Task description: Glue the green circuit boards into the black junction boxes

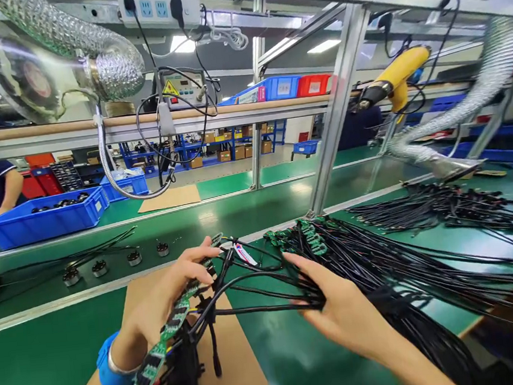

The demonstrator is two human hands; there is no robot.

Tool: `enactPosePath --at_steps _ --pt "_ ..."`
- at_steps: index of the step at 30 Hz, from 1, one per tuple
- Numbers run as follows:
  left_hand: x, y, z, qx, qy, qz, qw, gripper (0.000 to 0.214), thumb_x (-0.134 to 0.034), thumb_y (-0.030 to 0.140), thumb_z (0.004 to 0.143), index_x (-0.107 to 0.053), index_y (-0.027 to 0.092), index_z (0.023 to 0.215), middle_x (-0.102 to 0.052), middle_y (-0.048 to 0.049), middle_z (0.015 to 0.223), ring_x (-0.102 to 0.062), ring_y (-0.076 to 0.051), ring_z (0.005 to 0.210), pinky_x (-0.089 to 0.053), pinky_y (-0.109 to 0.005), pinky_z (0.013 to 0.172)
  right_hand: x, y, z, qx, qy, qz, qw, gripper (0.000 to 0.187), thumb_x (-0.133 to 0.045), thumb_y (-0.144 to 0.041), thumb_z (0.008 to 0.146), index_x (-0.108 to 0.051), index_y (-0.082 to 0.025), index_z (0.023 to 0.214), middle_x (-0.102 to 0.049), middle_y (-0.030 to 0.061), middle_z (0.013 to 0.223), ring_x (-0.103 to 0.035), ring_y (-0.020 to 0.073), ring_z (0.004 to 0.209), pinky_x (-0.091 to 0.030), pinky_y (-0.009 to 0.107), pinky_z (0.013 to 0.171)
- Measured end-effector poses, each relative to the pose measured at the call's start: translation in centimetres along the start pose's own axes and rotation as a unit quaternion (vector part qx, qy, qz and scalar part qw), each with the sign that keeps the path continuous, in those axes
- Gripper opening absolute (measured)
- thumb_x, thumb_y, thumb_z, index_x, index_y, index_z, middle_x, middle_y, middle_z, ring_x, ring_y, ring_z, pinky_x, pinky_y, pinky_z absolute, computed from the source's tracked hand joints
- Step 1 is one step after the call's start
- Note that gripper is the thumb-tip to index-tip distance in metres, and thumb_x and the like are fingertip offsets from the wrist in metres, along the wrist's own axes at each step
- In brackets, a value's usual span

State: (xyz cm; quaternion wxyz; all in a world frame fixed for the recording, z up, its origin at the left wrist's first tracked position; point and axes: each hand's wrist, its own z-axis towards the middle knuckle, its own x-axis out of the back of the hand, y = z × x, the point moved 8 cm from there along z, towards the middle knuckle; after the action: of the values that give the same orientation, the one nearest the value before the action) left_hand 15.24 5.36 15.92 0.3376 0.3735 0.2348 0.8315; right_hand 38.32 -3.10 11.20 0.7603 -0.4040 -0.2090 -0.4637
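My left hand (167, 298) is closed on a long green circuit board (162, 344) with black wires hanging from it, held over a brown cardboard sheet (237, 364). A blue wristband (107, 367) sits on that wrist. My right hand (335, 309) reaches into a pile of black wire harnesses (426, 261), its fingers pinched around a few of the wires. Several small green boards (301, 236) lie at the far end of that pile.
Small round motors (99, 268) sit on the green conveyor belt (222, 214). A blue bin (36, 220) stands at the left by another person's arm (5, 195). Another wire heap (448, 204), a silver duct hose (469, 99), a yellow tool (397, 73) and metal frame posts (335, 112) surround the bench.
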Motion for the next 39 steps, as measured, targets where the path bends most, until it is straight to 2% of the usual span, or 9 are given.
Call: enactPosePath --at_steps 3,6,10,15,22,27,31,36,39 --pt "0.4 -0.5 -0.4 0.018 0.003 -0.013 1.000 0.065 -0.071 0.061 0.069 -0.053 0.024 0.120 -0.036 -0.0141 0.145 -0.010 -0.040 0.143 -0.012 -0.057 0.113 2.3 -2.3 1.8 0.064 -0.006 -0.017 0.998 0.059 -0.053 -0.026 0.081 -0.042 -0.027 0.139 -0.067 0.0056 0.100 -0.067 0.0198 0.081 -0.056 0.029 0.068" --pt "1.6 -3.1 -0.4 0.057 0.121 -0.089 0.987 0.060 -0.080 0.045 0.064 -0.058 0.023 0.116 -0.040 -0.0120 0.143 -0.019 -0.037 0.141 -0.018 -0.051 0.113 3.1 -4.6 4.1 0.103 -0.031 -0.061 0.992 0.048 -0.049 -0.032 0.086 -0.049 -0.028 0.134 -0.068 0.0052 0.093 -0.067 0.0206 0.075 -0.053 0.030 0.060" --pt "1.2 -9.5 -1.2 0.186 0.318 -0.299 0.880 0.044 -0.082 0.034 0.059 -0.063 0.019 0.095 -0.064 -0.0093 0.110 -0.053 -0.032 0.119 -0.033 -0.048 0.107 3.9 -6.1 9.1 0.080 -0.024 -0.170 0.982 0.030 -0.040 -0.035 0.090 -0.066 -0.028 0.101 -0.071 0.0025 0.081 -0.066 0.0219 0.068 -0.047 0.030 0.056" --pt "-1.1 -11.0 -1.2 0.235 0.322 -0.375 0.837 0.030 -0.068 0.036 0.070 -0.065 0.012 0.089 -0.068 -0.0125 0.094 -0.063 -0.030 0.101 -0.043 -0.047 0.097 5.0 -5.9 13.4 0.025 -0.008 -0.352 0.936 0.033 -0.040 -0.039 0.087 -0.060 -0.024 0.067 -0.058 0.0014 0.053 -0.055 0.0190 0.046 -0.026 0.026 0.044" --pt "-0.5 -12.4 0.2 0.297 0.345 -0.376 0.807 0.040 -0.064 0.054 0.077 -0.059 0.015 0.086 -0.066 -0.0109 0.090 -0.066 -0.030 0.093 -0.052 -0.049 0.083 4.8 -6.5 11.1 0.017 -0.024 -0.391 0.920 0.026 -0.041 -0.036 0.087 -0.063 -0.024 0.081 -0.064 0.0021 0.063 -0.059 0.0205 0.053 -0.024 0.026 0.048" --pt "0.9 -13.2 -0.4 0.285 0.367 -0.287 0.838 0.013 -0.066 0.017 0.065 -0.063 0.014 0.077 -0.069 -0.0080 0.086 -0.066 -0.028 0.092 -0.049 -0.044 0.091 6.8 -5.7 12.1 -0.039 -0.061 -0.397 0.915 0.026 -0.044 -0.034 0.086 -0.068 -0.025 0.085 -0.068 0.0065 0.074 -0.061 0.0242 0.061 -0.030 0.029 0.050" --pt "1.6 -11.1 -1.9 0.264 0.302 -0.267 0.876 0.032 -0.066 0.006 0.054 -0.068 0.014 0.086 -0.070 -0.0094 0.095 -0.064 -0.032 0.098 -0.044 -0.046 0.095 8.4 -5.5 13.7 -0.035 -0.056 -0.382 0.922 0.028 -0.044 -0.033 0.086 -0.070 -0.024 0.083 -0.069 0.0081 0.074 -0.057 0.0208 0.058 -0.033 0.029 0.050" --pt "4.1 -7.1 -2.8 0.178 0.244 -0.286 0.909 0.083 -0.079 0.028 0.049 -0.053 0.022 0.128 -0.048 -0.0128 0.138 -0.052 -0.037 0.118 -0.044 -0.048 0.097 8.5 -6.9 14.1 -0.039 -0.064 -0.381 0.922 0.032 -0.039 -0.033 0.086 -0.070 -0.024 0.086 -0.069 0.0090 0.075 -0.055 0.0207 0.057 -0.033 0.030 0.051" --pt "4.4 -5.9 -1.8 0.186 0.214 -0.211 0.936 0.065 -0.073 0.043 0.068 -0.055 0.023 0.127 -0.047 -0.0112 0.138 -0.052 -0.031 0.119 -0.044 -0.044 0.096 7.7 -9.0 14.0 -0.016 -0.079 -0.382 0.921 0.037 -0.034 -0.034 0.087 -0.069 -0.022 0.083 -0.069 0.0119 0.078 -0.056 0.0235 0.059 -0.032 0.032 0.052"
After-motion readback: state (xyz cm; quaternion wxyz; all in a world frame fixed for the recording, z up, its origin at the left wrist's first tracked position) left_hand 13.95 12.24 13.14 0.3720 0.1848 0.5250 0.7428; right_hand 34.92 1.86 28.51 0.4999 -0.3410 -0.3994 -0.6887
